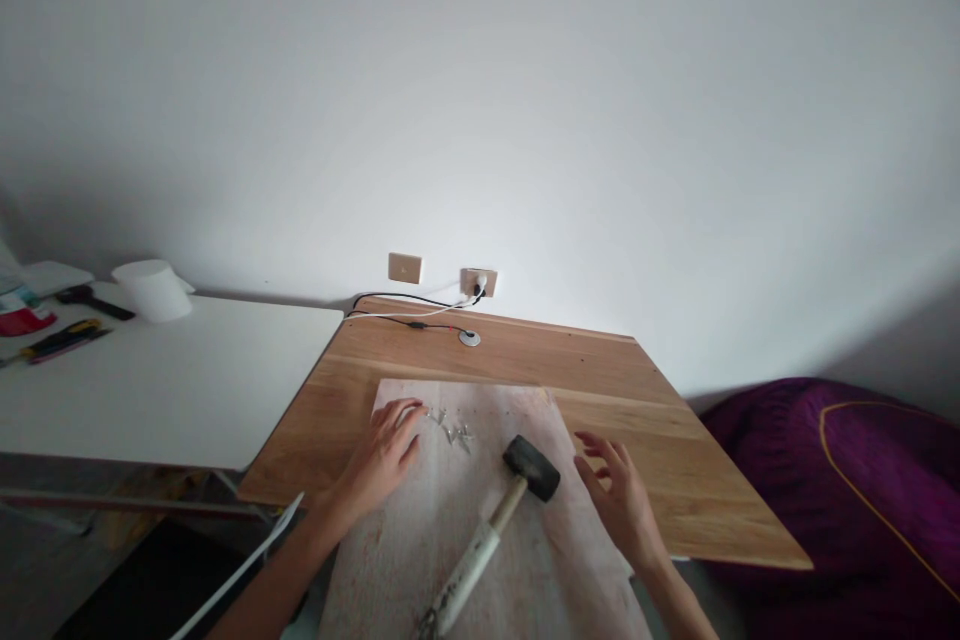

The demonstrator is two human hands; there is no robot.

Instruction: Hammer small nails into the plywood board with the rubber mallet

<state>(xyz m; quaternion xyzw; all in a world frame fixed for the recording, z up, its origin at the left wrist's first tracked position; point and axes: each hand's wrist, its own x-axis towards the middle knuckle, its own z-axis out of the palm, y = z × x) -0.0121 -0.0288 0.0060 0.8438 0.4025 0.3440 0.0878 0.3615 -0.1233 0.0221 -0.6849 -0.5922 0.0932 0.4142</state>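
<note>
Two hands (384, 445) (618, 492) spread; one mallet (531, 467) on one board (405, 540); metal bits (463, 435), count unclear.

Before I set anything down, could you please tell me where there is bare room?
Free: the white table between the white roll and wooden tabletop; also that tabletop, right of the right hand. Crowded: the board around the left hand, metal pieces and mallet.

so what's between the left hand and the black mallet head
The head view shows a small scatter of shiny metal pieces, possibly nails, on the pale board between the left hand and the black mallet head, closer to the hand.
</note>
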